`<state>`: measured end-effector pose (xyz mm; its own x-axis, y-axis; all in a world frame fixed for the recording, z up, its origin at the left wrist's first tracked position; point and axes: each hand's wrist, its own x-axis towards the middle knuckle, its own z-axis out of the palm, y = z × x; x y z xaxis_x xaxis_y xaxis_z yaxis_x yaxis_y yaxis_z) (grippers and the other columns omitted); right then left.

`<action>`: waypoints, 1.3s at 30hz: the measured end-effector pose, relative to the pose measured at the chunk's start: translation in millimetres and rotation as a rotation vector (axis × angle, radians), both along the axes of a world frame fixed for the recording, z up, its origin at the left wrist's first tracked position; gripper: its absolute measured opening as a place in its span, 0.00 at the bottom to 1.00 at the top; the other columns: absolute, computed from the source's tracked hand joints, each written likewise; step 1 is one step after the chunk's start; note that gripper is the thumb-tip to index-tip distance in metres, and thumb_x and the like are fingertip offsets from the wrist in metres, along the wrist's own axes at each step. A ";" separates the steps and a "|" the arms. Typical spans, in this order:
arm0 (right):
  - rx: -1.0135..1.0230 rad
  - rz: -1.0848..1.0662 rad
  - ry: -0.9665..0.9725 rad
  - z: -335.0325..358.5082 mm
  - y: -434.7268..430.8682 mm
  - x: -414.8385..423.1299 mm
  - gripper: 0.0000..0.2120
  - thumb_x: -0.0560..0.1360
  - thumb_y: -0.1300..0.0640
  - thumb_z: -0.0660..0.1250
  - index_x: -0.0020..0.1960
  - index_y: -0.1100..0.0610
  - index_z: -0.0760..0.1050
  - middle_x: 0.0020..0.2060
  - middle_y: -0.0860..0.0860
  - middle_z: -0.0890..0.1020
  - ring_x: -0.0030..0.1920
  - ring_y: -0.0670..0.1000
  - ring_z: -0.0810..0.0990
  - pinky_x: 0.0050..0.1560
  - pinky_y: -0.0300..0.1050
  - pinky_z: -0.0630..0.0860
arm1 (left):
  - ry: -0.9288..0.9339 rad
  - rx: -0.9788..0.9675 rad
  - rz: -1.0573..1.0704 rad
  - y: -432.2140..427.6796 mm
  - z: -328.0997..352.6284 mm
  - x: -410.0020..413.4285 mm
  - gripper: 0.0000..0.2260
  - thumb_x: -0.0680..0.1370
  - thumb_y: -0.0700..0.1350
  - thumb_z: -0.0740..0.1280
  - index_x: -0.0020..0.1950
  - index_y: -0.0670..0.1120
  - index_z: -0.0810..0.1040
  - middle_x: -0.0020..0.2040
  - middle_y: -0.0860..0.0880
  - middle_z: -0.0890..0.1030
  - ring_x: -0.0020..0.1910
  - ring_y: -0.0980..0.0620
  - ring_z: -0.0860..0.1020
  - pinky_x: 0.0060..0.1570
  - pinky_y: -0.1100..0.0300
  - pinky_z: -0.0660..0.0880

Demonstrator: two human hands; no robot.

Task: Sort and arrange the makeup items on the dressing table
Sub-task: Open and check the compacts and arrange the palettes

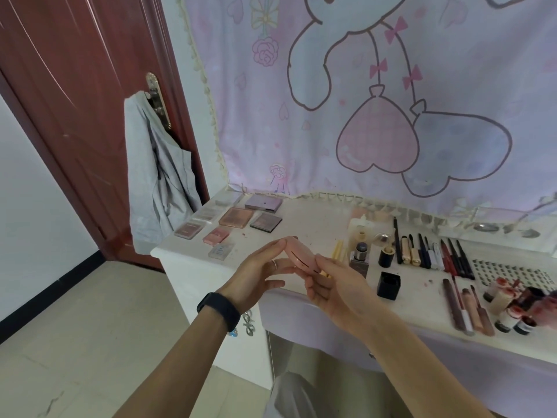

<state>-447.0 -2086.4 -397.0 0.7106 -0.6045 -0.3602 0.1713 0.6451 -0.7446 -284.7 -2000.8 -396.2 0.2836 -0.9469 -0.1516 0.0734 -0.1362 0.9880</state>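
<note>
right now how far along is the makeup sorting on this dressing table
Roughly midway. Done: palettes grouped at the left end of the table; pencils and tubes lined up on the right. In hand: the pink compact, pinched by the right hand, the left hand touching it with straight fingers. Left: the small bottles jumbled at the far right and the black cube near the front edge look unplaced.

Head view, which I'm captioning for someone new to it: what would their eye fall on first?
First the pink compact, gripped by the right hand and touched by straight fingers of the left hand, above the front of the dressing table. Behind hangs a big pastel cartoon wall cloth. Palettes lie grouped at the table's left end, with pencils and tubes lined up on the right.
</note>
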 end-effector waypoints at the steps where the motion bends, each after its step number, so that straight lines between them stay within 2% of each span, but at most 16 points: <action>1: -0.052 0.011 0.034 -0.7 0.1 0.9 0.15 0.81 0.56 0.66 0.64 0.62 0.72 0.48 0.62 0.86 0.33 0.51 0.83 0.35 0.41 0.81 | 0.037 -0.012 -0.003 -0.3 -1.9 0.6 0.20 0.77 0.63 0.62 0.68 0.60 0.76 0.62 0.48 0.82 0.62 0.51 0.79 0.59 0.51 0.70; 3: -0.150 0.044 0.113 -1.7 0.6 2.5 0.17 0.81 0.52 0.67 0.64 0.61 0.71 0.48 0.61 0.87 0.35 0.51 0.84 0.36 0.41 0.81 | 0.124 -0.057 0.018 -1.0 -5.0 3.2 0.20 0.76 0.61 0.66 0.66 0.58 0.78 0.61 0.48 0.82 0.58 0.51 0.81 0.61 0.50 0.71; 5: -0.191 0.081 0.167 -2.8 1.3 4.1 0.19 0.80 0.49 0.67 0.64 0.60 0.71 0.47 0.60 0.87 0.37 0.51 0.85 0.37 0.42 0.81 | 0.152 -0.110 0.046 -1.6 -6.0 5.3 0.21 0.72 0.56 0.72 0.65 0.55 0.79 0.62 0.46 0.82 0.59 0.46 0.81 0.67 0.44 0.70; 7: -0.176 0.121 0.181 -1.8 1.3 5.3 0.22 0.79 0.44 0.68 0.63 0.59 0.73 0.47 0.61 0.87 0.40 0.54 0.86 0.39 0.43 0.82 | 0.065 -0.152 0.059 -0.3 -3.0 4.8 0.23 0.69 0.49 0.76 0.64 0.53 0.80 0.62 0.45 0.81 0.62 0.43 0.79 0.69 0.41 0.70; 8: -0.158 0.140 0.175 -1.0 1.0 6.1 0.24 0.78 0.41 0.69 0.62 0.59 0.75 0.47 0.62 0.86 0.43 0.56 0.87 0.41 0.44 0.83 | -0.002 -0.167 0.064 1.0 -0.6 4.2 0.24 0.67 0.47 0.77 0.64 0.54 0.80 0.62 0.47 0.81 0.63 0.44 0.79 0.68 0.41 0.71; 11: -0.178 0.202 0.126 0.6 -1.0 8.9 0.28 0.72 0.35 0.72 0.60 0.57 0.81 0.50 0.64 0.85 0.50 0.61 0.86 0.46 0.47 0.84 | -0.201 -0.184 0.044 5.8 7.2 4.5 0.25 0.65 0.44 0.78 0.62 0.56 0.79 0.62 0.57 0.80 0.63 0.54 0.79 0.63 0.50 0.74; 15: -0.286 0.200 0.103 -4.9 -2.1 15.1 0.24 0.70 0.43 0.76 0.59 0.58 0.81 0.52 0.63 0.85 0.51 0.62 0.86 0.53 0.50 0.83 | -0.311 -0.185 0.020 11.7 10.1 8.1 0.28 0.64 0.44 0.78 0.62 0.57 0.78 0.63 0.59 0.79 0.64 0.58 0.77 0.58 0.58 0.74; 17: -0.338 0.195 0.074 -10.2 -2.5 17.0 0.17 0.72 0.47 0.75 0.59 0.52 0.82 0.53 0.59 0.86 0.53 0.61 0.86 0.56 0.51 0.83 | -0.257 -0.192 0.033 14.0 9.1 10.2 0.26 0.66 0.46 0.77 0.62 0.56 0.78 0.64 0.57 0.79 0.64 0.56 0.77 0.60 0.56 0.74; 20: -0.476 0.170 0.077 -16.8 -2.0 17.3 0.20 0.69 0.48 0.76 0.61 0.44 0.80 0.50 0.56 0.86 0.52 0.57 0.86 0.57 0.48 0.82 | -0.153 -0.112 0.077 17.5 8.4 13.3 0.21 0.69 0.54 0.74 0.61 0.60 0.80 0.63 0.51 0.80 0.64 0.53 0.77 0.60 0.54 0.75; 22: -0.607 0.169 0.101 -20.5 -1.1 17.9 0.26 0.70 0.49 0.75 0.68 0.45 0.76 0.50 0.51 0.87 0.51 0.51 0.85 0.62 0.48 0.79 | -0.155 -0.042 0.072 19.1 6.9 14.6 0.19 0.71 0.57 0.73 0.61 0.61 0.80 0.61 0.51 0.82 0.62 0.51 0.79 0.57 0.54 0.75; 25: -0.798 0.159 0.185 -21.8 -0.4 18.3 0.30 0.75 0.49 0.73 0.75 0.45 0.70 0.58 0.43 0.84 0.58 0.42 0.82 0.64 0.43 0.76 | -0.081 -0.014 -0.005 21.9 3.6 14.1 0.20 0.74 0.56 0.73 0.65 0.60 0.78 0.59 0.47 0.84 0.58 0.46 0.82 0.55 0.54 0.75; 28: -0.921 0.194 0.237 -21.3 -1.3 18.3 0.29 0.79 0.46 0.69 0.78 0.45 0.65 0.63 0.38 0.80 0.59 0.38 0.81 0.69 0.48 0.74 | -0.038 -0.049 0.016 21.9 3.9 10.6 0.20 0.73 0.55 0.75 0.65 0.58 0.79 0.58 0.45 0.84 0.56 0.44 0.83 0.56 0.54 0.75; 32: -1.016 0.192 0.277 -24.3 0.1 21.0 0.27 0.80 0.38 0.62 0.77 0.40 0.63 0.61 0.39 0.81 0.58 0.40 0.81 0.67 0.53 0.75 | 0.004 -0.085 0.113 17.9 -0.2 4.4 0.20 0.71 0.54 0.76 0.62 0.56 0.81 0.55 0.45 0.85 0.53 0.43 0.84 0.60 0.50 0.77; 35: -1.101 0.166 0.324 -30.0 4.7 23.5 0.32 0.77 0.29 0.56 0.79 0.37 0.58 0.58 0.39 0.83 0.55 0.40 0.83 0.63 0.52 0.78 | 0.089 -0.119 0.180 16.9 -5.0 -0.3 0.21 0.72 0.50 0.76 0.64 0.52 0.80 0.55 0.43 0.85 0.54 0.42 0.84 0.61 0.48 0.77; 37: -1.176 0.146 0.361 -33.0 8.5 26.9 0.34 0.77 0.28 0.50 0.80 0.39 0.54 0.66 0.43 0.79 0.59 0.42 0.81 0.66 0.52 0.76 | 0.156 -0.152 0.227 15.7 -6.7 -4.7 0.20 0.72 0.47 0.76 0.64 0.50 0.80 0.56 0.42 0.85 0.53 0.40 0.84 0.59 0.48 0.79; 39: -1.224 0.097 0.381 -34.3 12.2 31.2 0.34 0.78 0.29 0.46 0.81 0.41 0.53 0.75 0.41 0.69 0.69 0.44 0.74 0.71 0.51 0.71 | 0.221 -0.188 0.275 13.9 -7.0 -9.7 0.18 0.73 0.44 0.76 0.63 0.49 0.81 0.55 0.41 0.85 0.52 0.39 0.84 0.52 0.51 0.82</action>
<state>-415.8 -2074.1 -431.3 0.7452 -0.6359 0.2008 -0.1913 -0.4923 -0.8492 -294.4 -1986.9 -403.2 0.5105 -0.8571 -0.0688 0.2957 0.0999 0.9500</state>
